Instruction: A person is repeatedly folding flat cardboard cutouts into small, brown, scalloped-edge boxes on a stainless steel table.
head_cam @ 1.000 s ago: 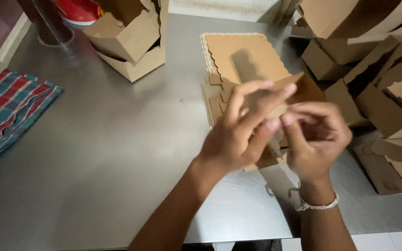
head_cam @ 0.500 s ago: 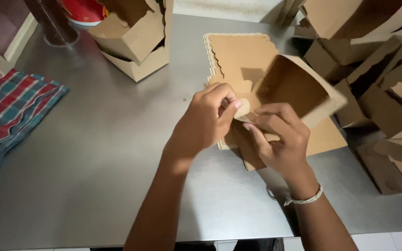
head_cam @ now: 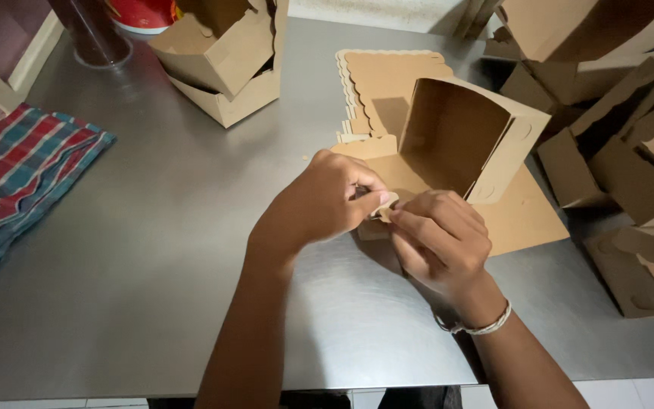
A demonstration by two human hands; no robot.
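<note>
Since 0.5 s ago: lowered onto the table, the half-folded box now standing with its open side toward the camera, both hands dropped to its near flap.

Material: plain brown cardboard, matte, thin, sharply creased. 2 upright walls meeting at a corner, a round cut-out tab visible on the right wall, a broad flat panel spreading out beneath toward the right. Behind it, a stack of flat blanks with scalloped edges.

Left hand curled, thumb and fingers pinching a small cardboard tab at the front edge of the box. Right hand meeting it there, fingertips closed on the same tab; a pale bracelet around that wrist.

Surface: brushed steel table, dull grey, softly reflective, faintly scratched. At the left edge, a crumpled checked cloth in red, blue and green stripes. At the far side, 2 assembled boxes nested one in the other, beside a clear cylindrical container and something red and white. To the right, a heap of finished boxes, tilted and overlapping, partly off the table edge. Pale tiled floor just visible below the near edge.
</note>
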